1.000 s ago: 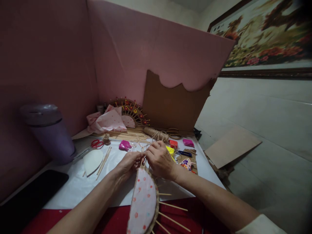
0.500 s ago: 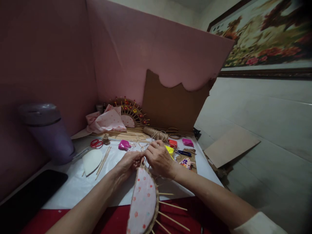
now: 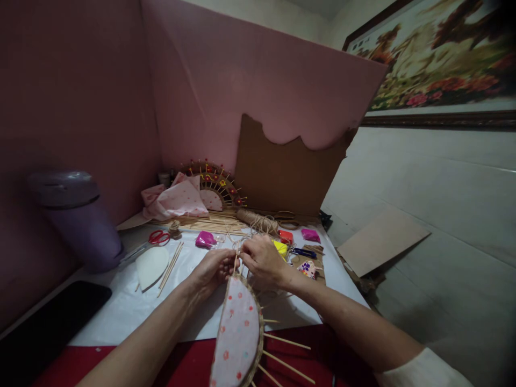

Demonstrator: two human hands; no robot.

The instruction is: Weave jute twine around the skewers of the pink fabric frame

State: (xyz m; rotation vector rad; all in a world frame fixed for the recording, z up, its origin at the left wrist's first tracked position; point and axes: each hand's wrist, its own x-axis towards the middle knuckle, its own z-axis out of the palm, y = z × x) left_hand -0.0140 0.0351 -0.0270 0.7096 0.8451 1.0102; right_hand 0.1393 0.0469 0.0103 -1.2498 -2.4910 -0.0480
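Observation:
In front of me is a half-round piece covered in pink dotted cloth (image 3: pixel 238 333), its curved edge trimmed with twine and thin bamboo sticks (image 3: pixel 286 341) fanning out to the right. At its far end one bamboo stick (image 3: pixel 236 265) stands up between my hands. My left hand (image 3: pixel 217 269) is closed at this stick, its fingers curled and partly hidden. Just to the right, my right hand (image 3: pixel 264 260) pinches thin twine (image 3: pixel 238 244) close to the stick's tip. The exact hold of the fingertips is small and partly covered.
Behind my hands lie a twine roll (image 3: pixel 256 219), loose bamboo sticks (image 3: pixel 193 223) and a finished fan (image 3: pixel 223 185). Red scissors (image 3: pixel 159 237), a white cut-out (image 3: pixel 152 266), a black phone (image 3: pixel 60 317) and a purple tumbler (image 3: pixel 80 226) are leftward. A blue cutter (image 3: pixel 303 252) lies rightward.
My right hand has turned and shifted slightly, its fingers now drawn closer together at the twine. More of the upright stick shows between my hands. The cloth-covered piece has barely moved.

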